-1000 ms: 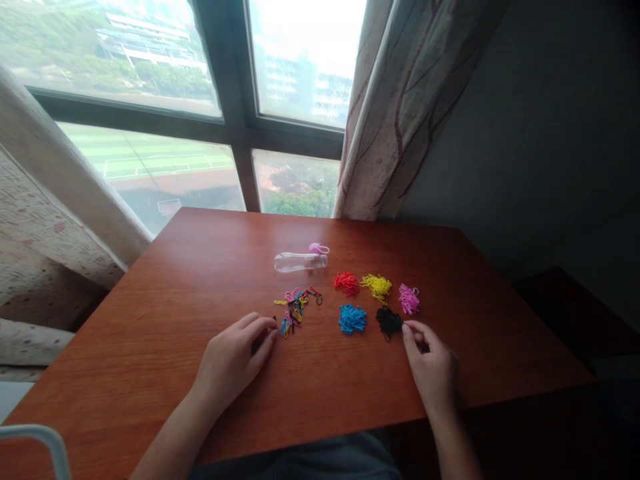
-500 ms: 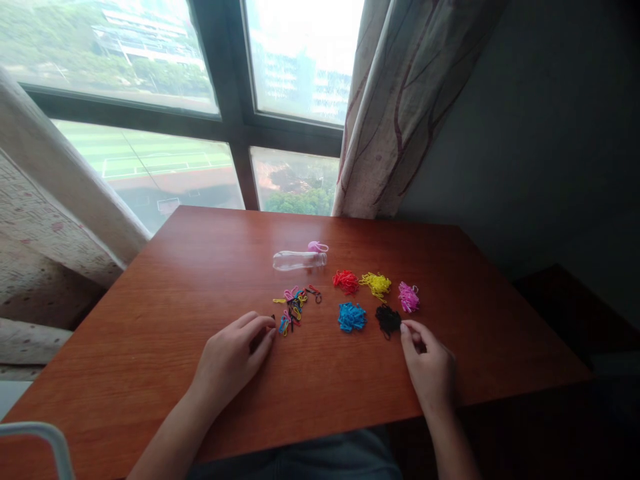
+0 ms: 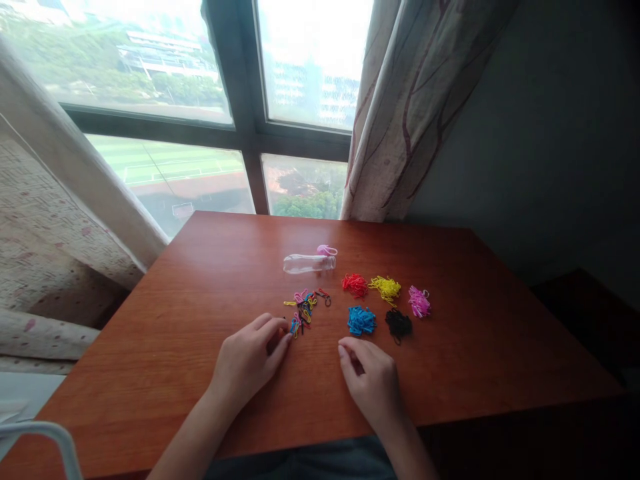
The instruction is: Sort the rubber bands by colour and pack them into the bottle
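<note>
My left hand (image 3: pixel 254 360) rests on the table at the left edge of a mixed pile of small coloured wire-like loops (image 3: pixel 306 308). Its fingers are loosely curled, thumb and index tips slightly apart, beside a blue loop; I see nothing held. My right hand (image 3: pixel 373 380) is closed in a pinch over the table, nearest the blue pile (image 3: pixel 361 321), with nothing showing at its fingertips. The black pile (image 3: pixel 399 324) lies to its upper right. Behind these are a red pile (image 3: pixel 355 285), a yellow pile (image 3: pixel 385 288) and a pink pile (image 3: pixel 419 301).
A clear bottle (image 3: pixel 306 264) lies on its side behind the mixed pile, with a pink looped piece (image 3: pixel 326 251) beside its neck. The brown wooden table (image 3: pixel 200 280) reaches a window with curtains (image 3: pixel 425 100). A pale curved bar (image 3: pixel 50 430) stands at the lower left.
My right hand has left the black pile and moved left, to below the blue pile. My left hand stays by the mixed pile. The camera view has shifted slightly left.
</note>
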Tool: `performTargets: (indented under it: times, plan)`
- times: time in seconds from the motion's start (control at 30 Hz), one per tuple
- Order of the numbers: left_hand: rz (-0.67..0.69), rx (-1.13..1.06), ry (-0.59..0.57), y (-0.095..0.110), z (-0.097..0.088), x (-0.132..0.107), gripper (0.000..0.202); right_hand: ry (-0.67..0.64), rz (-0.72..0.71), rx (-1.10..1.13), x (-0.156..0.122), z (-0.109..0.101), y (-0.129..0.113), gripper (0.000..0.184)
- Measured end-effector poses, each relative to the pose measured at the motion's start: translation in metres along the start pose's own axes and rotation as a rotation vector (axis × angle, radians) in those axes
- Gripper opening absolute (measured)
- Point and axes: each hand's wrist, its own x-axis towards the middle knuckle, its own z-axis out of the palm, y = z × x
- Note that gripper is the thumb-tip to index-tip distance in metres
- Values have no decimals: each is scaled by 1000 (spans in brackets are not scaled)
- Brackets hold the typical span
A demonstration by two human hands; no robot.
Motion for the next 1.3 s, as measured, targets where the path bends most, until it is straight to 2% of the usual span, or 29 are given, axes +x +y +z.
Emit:
performTargets:
  times: [0.27, 0.47, 0.73, 0.83, 0.93, 1.03, 1.1, 1.2, 1.3]
  plan:
    - [-48, 28, -25, 11, 0, 1, 17, -40, 52, 59, 1, 2, 1, 16]
    - [-16, -12, -36, 8, 0, 1, 17, -53, 57, 84, 1, 2, 2, 15]
    - [59, -120, 29, 5, 2, 1, 17, -77, 51, 66, -1, 3, 1, 14]
    - [175, -109, 24, 18, 2, 10, 18, -131, 9, 13, -3, 3, -2, 16]
    - [301, -73, -15, 40, 4, 30, 20, -170, -9, -17, -2, 3, -5, 18]
    - [399, -44, -42, 63, 7, 54, 20, -161, 5, -15, 0, 3, -4, 18]
    - [458, -15, -100, 76, 10, 67, 14, -135, 9, -12, 0, 4, -2, 18]
    - [494, 34, -157, 89, 13, 79, 8, -91, 4, -19, -1, 6, 2, 17]
    - [483, 42, -163, 95, 16, 82, 8, -74, 7, -26, -3, 8, 4, 18]
